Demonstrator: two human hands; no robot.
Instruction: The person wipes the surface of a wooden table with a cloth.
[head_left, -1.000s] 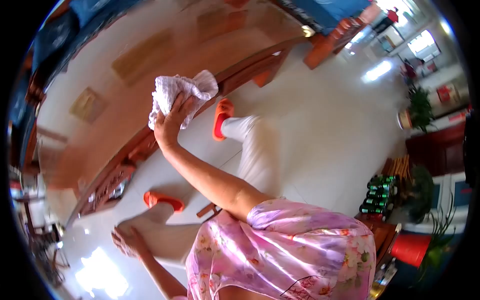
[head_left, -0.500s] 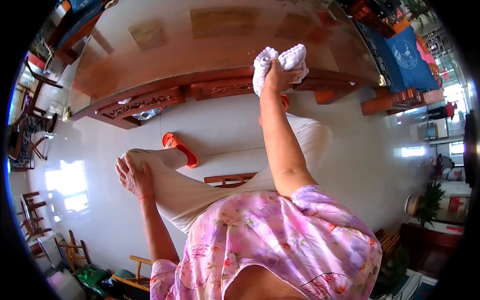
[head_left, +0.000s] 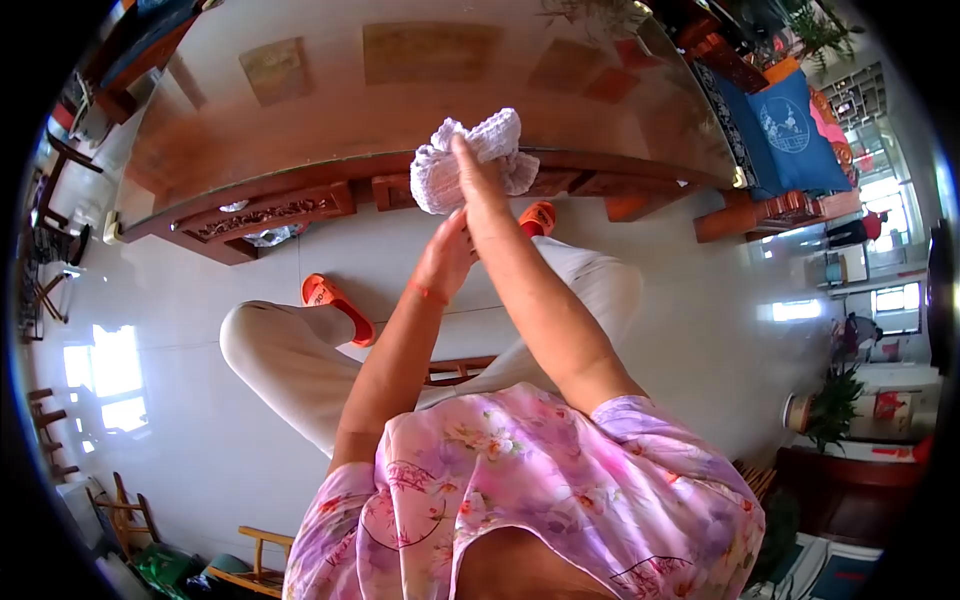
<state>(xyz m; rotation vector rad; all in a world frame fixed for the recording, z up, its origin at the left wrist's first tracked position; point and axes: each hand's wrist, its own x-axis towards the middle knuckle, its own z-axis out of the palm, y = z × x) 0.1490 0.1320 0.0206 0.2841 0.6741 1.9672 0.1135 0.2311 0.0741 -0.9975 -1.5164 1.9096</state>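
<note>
Your right hand (head_left: 482,188) is grasping the cloth (head_left: 434,184), its thumb lying along the top of the bunched folds while the rest of the fingers are hiding beneath or behind them. The cloth is lying straight ahead of that hand, and its longer side is running crosswise to your forearm, sticking out to either side of the grip and rising a little toward the right. It is overlapping the near edge of the table (head_left: 330,130) in this view, though whether it is pressing on the wood you cannot tell from here. Your left hand (head_left: 446,258) is coming in from below and to the left, its fingertips meeting the right hand near the wrist, just short of the cloth's lower edge; whether those fingers are gripping anything is not showing. The right hand is staying the nearer one, already on the cloth

Half a second ago your left hand was resting on your left knee (head_left: 250,330); now the knee is standing bare of it. The cloth is sitting farther left along the table's edge than it was, and your slippers (head_left: 322,293) are keeping their places on the floor (head_left: 210,420)
</note>
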